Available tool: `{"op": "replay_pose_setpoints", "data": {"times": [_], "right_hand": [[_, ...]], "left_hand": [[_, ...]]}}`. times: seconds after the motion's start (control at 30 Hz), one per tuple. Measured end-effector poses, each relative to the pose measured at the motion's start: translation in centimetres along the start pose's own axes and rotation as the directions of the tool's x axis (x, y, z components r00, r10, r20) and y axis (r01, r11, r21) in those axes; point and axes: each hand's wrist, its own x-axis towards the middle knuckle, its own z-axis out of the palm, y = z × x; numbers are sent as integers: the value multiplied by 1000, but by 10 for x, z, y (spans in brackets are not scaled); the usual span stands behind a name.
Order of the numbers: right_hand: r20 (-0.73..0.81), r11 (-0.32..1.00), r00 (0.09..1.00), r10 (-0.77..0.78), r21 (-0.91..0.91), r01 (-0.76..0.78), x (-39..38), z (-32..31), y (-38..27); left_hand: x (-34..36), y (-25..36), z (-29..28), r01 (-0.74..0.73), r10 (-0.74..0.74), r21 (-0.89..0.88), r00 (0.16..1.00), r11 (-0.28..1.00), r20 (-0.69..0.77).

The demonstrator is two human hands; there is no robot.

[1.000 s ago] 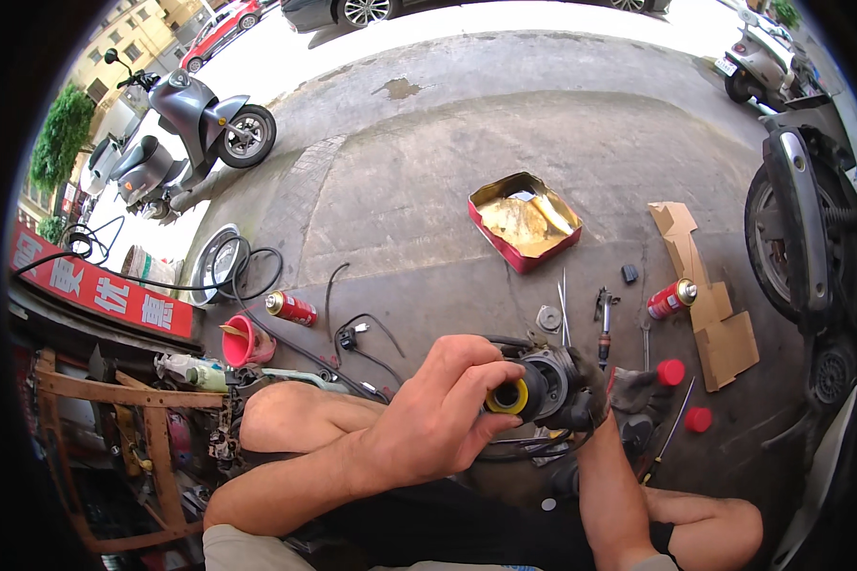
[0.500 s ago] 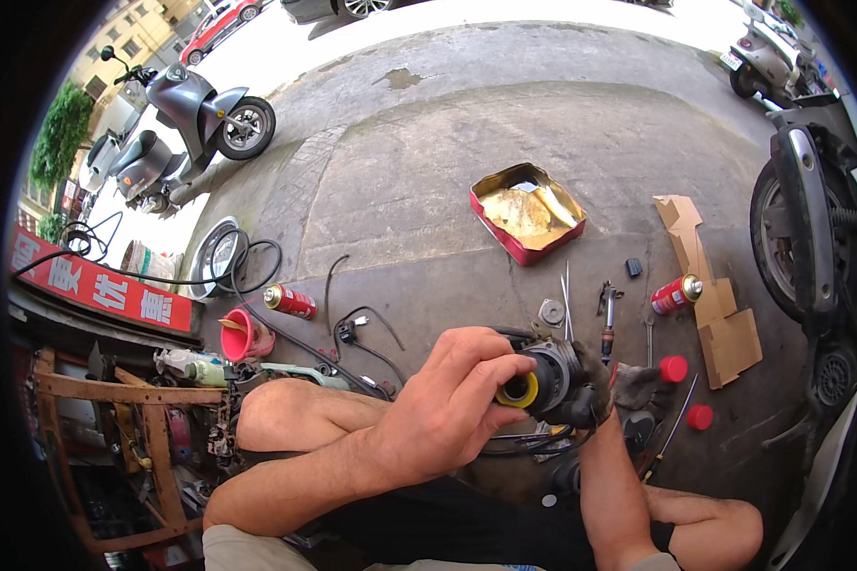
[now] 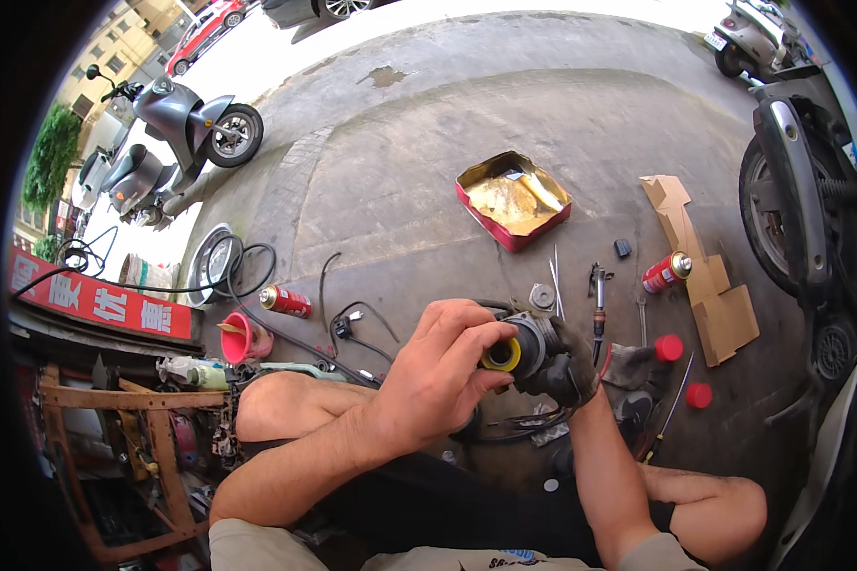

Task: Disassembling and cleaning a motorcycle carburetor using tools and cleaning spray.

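— Hands? 
— 2: left hand pinching 1 yellow ring against 1 grey metal part; gloved right hand wrapped round that part.
— Around, on concrete?
— 2 red spray cans, 2 red caps, 1 red tin tray.

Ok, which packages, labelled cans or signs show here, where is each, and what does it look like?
Sign: far left, long red banner with white characters.
Spray can: on the ground left of centre, lying down, red with a metal end.
Second spray can: right, beside the flattened brown cardboard, red with a gold top.
Tin box: upper centre, open, red outside, gold inside.
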Motion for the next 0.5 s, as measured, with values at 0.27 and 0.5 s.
{"op": "replay_pose_setpoints", "data": {"times": [0.27,0.5], "right_hand": [[-260,875,956,-137,-485,-6,2,1,6],[-257,939,957,-132,-342,37,0,0,6]], "left_hand": [[7,-3,7,10,-10,15,1000,1000,-1],[3,1,13,-15,16,33,1000,999,-27]]}}
